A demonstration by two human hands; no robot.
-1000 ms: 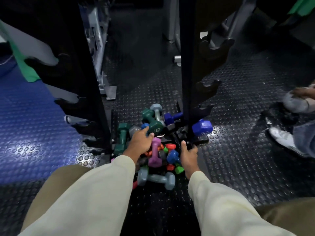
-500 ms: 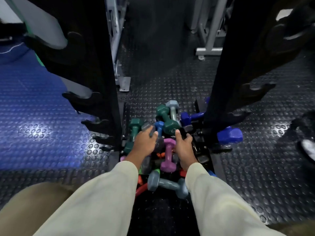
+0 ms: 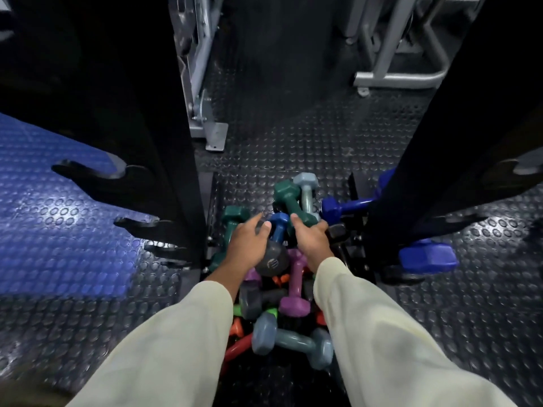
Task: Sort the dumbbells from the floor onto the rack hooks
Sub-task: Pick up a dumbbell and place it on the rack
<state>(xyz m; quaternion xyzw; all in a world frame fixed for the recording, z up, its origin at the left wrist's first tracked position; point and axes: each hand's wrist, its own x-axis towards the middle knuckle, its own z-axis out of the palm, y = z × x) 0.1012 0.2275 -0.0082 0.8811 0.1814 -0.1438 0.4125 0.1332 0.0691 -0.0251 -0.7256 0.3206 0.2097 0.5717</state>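
Black rubber flooring (image 3: 293, 136) with raised round studs covers the room, and a blue studded mat (image 3: 58, 230) lies to the left. Grey metal machine frames (image 3: 202, 83) stand at the back. Two black rack uprights rise at either side, the left upright (image 3: 132, 113) carrying curved hooks (image 3: 88, 177). Between them, on the floor, sits a heap of coloured dumbbells (image 3: 288, 289): green, blue, purple, grey and orange. The left hand (image 3: 249, 245) curls its fingers around a dark grey dumbbell (image 3: 271, 259) atop the heap. The right hand (image 3: 313, 239) closes around a dark green dumbbell (image 3: 289, 201). Both arms wear pale cream sleeves (image 3: 182, 348).
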